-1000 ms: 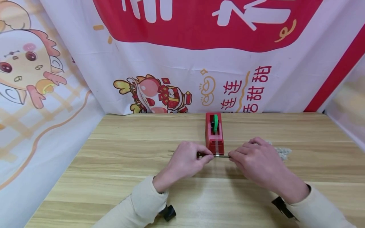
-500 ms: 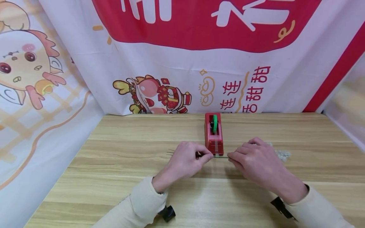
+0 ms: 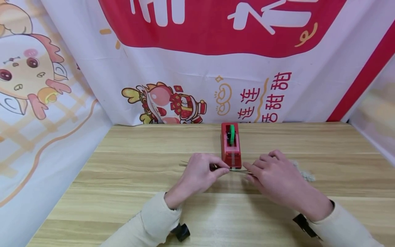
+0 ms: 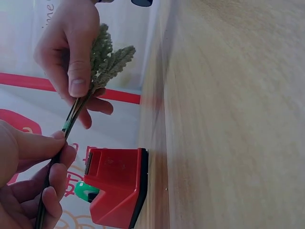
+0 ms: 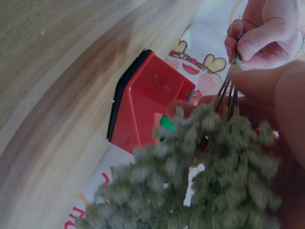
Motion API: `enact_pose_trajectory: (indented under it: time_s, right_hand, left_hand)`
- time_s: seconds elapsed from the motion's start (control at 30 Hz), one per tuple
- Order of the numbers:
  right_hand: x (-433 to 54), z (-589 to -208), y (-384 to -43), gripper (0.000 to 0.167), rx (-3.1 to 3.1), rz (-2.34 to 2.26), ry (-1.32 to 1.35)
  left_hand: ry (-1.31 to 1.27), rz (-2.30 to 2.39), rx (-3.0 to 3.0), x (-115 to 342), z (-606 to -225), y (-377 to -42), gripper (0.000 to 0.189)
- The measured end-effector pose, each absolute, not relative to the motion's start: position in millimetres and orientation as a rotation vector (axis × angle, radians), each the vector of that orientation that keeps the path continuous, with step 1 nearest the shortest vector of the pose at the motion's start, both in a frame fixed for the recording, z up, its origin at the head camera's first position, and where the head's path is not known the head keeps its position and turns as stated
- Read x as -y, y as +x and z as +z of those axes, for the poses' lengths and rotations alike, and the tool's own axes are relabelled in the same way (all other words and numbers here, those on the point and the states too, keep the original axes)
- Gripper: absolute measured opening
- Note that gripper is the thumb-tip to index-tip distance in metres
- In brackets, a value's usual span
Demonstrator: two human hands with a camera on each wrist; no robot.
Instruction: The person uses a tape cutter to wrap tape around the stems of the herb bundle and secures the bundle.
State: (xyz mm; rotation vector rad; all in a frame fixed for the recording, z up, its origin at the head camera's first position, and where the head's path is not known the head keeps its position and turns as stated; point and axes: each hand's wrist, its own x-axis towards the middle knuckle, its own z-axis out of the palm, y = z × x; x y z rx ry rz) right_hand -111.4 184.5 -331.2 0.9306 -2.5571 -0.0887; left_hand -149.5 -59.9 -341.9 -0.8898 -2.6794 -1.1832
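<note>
A bundle of thin dark stems (image 3: 237, 171) with grey-green, frilly leaves (image 5: 224, 162) is held between both hands, in front of the red tape dispenser (image 3: 230, 156). My left hand (image 3: 200, 173) pinches the stems between thumb and index finger, and the bare stem ends stick out on its left. Around the stems, a small green band (image 4: 66, 125) shows just beyond the left fingertips. My right hand (image 3: 276, 176) holds the stems close below the leaves, its thumb against them in the left wrist view. In the head view, the leaves are mostly hidden behind the right hand.
The dispenser carries a green-cored tape roll (image 3: 232, 134) and stands on the wooden table (image 3: 139, 154), its toothed cutting edge facing the hands. Printed cloth (image 3: 185, 68) hangs behind the table and at its sides.
My right fingertips have shifted and spread slightly around the stems, showing more separate stems. The stretch between the hands now slopes a little down to the right. My left hand keeps its pinch.
</note>
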Motion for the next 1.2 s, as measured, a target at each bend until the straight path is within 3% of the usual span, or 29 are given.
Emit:
enact_pose_trajectory:
  time_s: [0.43, 0.73, 1.2]
  right_hand:
    - [-185.0, -340.4, -119.2, 0.01, 2.393, 0.003, 0.993]
    - [-185.6, -343.4, -122.8, 0.009, 2.247, 0.018, 1.008]
    - [-182.1, -339.4, -117.7, 0.021, 2.296, -0.038, 0.938]
  left_hand:
    - [-0.832, -1.19, 2.743, 62.8, -338.9, -150.2, 0.007]
    - [-0.78, -1.15, 2.969, 65.7, -335.9, -151.4, 0.027]
    - [-0.759, -1.165, 2.886, 63.4, -338.6, -150.0, 0.019]
